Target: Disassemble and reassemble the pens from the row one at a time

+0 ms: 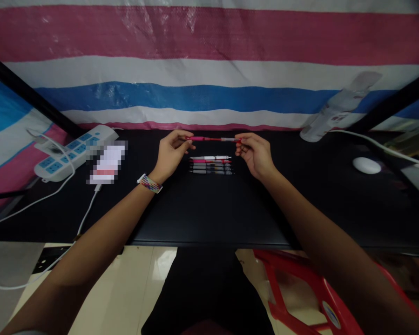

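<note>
My left hand point(170, 151) pinches the red grip end of a pen point(198, 138) above the black table. At the pen's other end, the fingers of my right hand point(257, 154) are closed on its clear barrel point(228, 139). Between grip and barrel a thin red refill point(214, 139) shows, so the two parts stand apart along one line. Just below the hands several pens lie side by side, among them a white pen point(209, 158), a red pen point(204, 161) and a grey-gripped pen point(199, 171).
On the left of the black table point(209, 214) are a white power strip point(75, 151) and a blurred-out phone point(108, 163) on a white cable. A clear bottle point(330, 116) and a white mouse point(366, 165) stand right. A striped sheet point(209, 37) hangs behind; a red stool point(300, 288) is below.
</note>
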A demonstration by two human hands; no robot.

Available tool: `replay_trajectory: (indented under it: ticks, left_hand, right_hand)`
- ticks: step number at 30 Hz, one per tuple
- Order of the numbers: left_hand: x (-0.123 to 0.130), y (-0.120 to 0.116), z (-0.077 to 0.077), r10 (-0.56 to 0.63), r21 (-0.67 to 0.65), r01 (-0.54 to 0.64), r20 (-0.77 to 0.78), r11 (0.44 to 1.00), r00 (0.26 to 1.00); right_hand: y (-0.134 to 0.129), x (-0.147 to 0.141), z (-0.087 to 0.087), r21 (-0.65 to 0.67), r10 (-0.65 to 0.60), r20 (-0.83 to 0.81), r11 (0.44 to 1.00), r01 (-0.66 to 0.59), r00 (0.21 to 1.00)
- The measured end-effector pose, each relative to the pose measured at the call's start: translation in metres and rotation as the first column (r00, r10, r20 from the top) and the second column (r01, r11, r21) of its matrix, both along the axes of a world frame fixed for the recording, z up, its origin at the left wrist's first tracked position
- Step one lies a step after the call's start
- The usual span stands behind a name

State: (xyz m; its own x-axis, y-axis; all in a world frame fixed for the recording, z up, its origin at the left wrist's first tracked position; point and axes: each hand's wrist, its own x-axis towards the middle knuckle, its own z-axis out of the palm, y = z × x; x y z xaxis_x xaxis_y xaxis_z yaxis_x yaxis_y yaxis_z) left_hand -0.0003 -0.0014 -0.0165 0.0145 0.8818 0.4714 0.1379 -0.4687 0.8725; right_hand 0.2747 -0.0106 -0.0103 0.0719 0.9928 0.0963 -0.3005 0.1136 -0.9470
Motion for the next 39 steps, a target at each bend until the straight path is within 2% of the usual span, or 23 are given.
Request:
replay_trajectory:
  ticks: [5,9,11,16,20,24,28,33,37,39]
  left_hand:
    - [0.003,-0.007,-0.001,-0.117,-0.058,0.111,-0.113,0.992,0.987]
    - [0.003,-0.011,0.002,-0.066,0.013,0.072,-0.266,0.997,0.962]
    - [0.004,-0.012,0.003,-0.055,0.031,0.067,-0.293,0.997,0.955]
    - [0.006,-0.014,0.003,-0.108,0.035,0.116,-0.185,0.993,0.977]
    - [0.008,-0.015,0.002,-0.152,-0.024,0.150,-0.135,0.988,0.979]
    - [0.007,-0.014,0.003,-0.116,0.042,0.122,-0.134,0.992,0.984]
    - [0.006,-0.013,0.002,-0.123,-0.030,0.120,-0.130,0.992,0.984]
    - [0.008,-0.012,0.001,-0.070,0.071,0.081,-0.146,0.994,0.987]
    - [0.007,-0.012,0.001,-0.088,0.017,0.092,-0.151,0.996,0.985]
    - [0.007,-0.012,0.001,-0.093,0.041,0.101,-0.169,0.994,0.981]
  right_hand:
    - [-0.010,-0.005,0.002,0.038,0.136,0.119,0.989,-0.142,0.984]
    - [-0.012,-0.007,0.000,0.050,0.133,0.137,0.989,-0.141,0.982]
    - [-0.010,-0.007,-0.001,0.048,0.135,0.119,0.989,-0.141,0.984]
    - [-0.009,-0.009,-0.001,0.007,0.139,0.062,0.990,-0.140,0.988]
    - [-0.010,-0.010,-0.001,-0.011,0.150,0.068,0.989,-0.149,0.986]
    - [-0.011,-0.011,-0.001,-0.005,0.148,0.082,0.989,-0.148,0.986]
    - [-0.011,-0.012,-0.002,0.006,0.158,0.070,0.987,-0.158,0.985]
    - [-0.011,-0.013,-0.003,0.012,0.133,0.076,0.991,-0.134,0.988]
    - [-0.011,-0.013,-0.003,0.010,0.132,0.080,0.991,-0.133,0.988]
    - [-0.011,-0.013,-0.003,0.015,0.138,0.079,0.990,-0.140,0.987]
